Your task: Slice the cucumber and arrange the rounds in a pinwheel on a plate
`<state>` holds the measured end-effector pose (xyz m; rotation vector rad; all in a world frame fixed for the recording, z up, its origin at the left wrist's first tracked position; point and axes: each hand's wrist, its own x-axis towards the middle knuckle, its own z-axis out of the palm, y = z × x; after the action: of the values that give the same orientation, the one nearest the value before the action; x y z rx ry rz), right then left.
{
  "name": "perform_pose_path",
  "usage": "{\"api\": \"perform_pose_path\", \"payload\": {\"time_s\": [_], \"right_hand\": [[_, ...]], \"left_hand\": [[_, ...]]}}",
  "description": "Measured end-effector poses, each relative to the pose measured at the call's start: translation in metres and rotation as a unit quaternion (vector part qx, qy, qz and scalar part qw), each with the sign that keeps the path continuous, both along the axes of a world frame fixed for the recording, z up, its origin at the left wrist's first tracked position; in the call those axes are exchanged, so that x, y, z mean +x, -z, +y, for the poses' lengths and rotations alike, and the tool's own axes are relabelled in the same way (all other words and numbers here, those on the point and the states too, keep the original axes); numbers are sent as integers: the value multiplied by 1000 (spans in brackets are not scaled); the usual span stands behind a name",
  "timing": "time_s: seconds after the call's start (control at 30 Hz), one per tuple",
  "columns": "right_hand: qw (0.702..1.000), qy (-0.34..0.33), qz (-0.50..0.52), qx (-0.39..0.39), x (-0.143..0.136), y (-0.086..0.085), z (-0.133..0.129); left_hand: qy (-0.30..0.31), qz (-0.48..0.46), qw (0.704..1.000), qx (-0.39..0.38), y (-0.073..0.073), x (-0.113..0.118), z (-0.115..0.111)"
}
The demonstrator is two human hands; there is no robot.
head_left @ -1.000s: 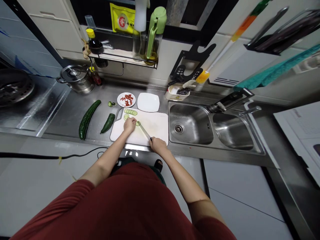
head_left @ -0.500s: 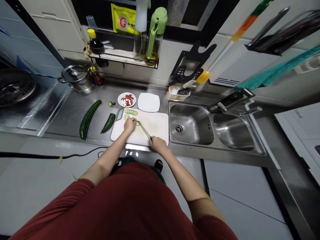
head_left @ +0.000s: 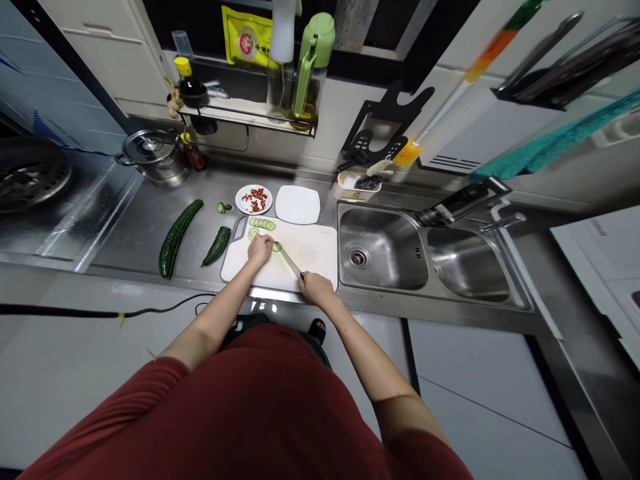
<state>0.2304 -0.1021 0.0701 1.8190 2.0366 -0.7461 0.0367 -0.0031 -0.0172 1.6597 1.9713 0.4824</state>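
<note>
My right hand [head_left: 317, 289] is closed around the dark handle of a kitchen knife [head_left: 291, 264], its blade slanting up and left over the white cutting board [head_left: 320, 250]. At the blade's tip is a round cucumber slice [head_left: 277, 247]. My left hand [head_left: 259, 251] has its fingers drawn together at that slice's left edge, seemingly pinching it; the fingertips are small in view. Behind the left hand lies a row of overlapping cucumber slices [head_left: 263, 224], with more slices [head_left: 253, 233] just below them. Left of the board are a cut cucumber piece [head_left: 217, 247] and a long whole cucumber [head_left: 179, 239].
Behind the board stand a plate of red chopped pieces [head_left: 243, 203] and a white square plate [head_left: 297, 205]. Cucumber ends [head_left: 221, 208] lie nearby. A double sink [head_left: 385, 247] adjoins on the right; a lidded pot [head_left: 159, 160] stands back left, beneath a bottle shelf [head_left: 240, 117].
</note>
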Motion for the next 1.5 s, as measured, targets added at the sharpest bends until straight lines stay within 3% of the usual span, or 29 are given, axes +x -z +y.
{"api": "perform_pose_path", "payload": {"time_s": [0.47,1.0,1.5], "right_hand": [[1000,9,-18,-5,18,-2,-28],[1000,8,-10,1,-1,4,-5],[1000,7,-8,5,0,4,-4]], "left_hand": [[1,-4,1000,-5,1,0,1],[-1,-2,1000,1,0,0,0],[4,-3,1000,4,-1,0,0]]}}
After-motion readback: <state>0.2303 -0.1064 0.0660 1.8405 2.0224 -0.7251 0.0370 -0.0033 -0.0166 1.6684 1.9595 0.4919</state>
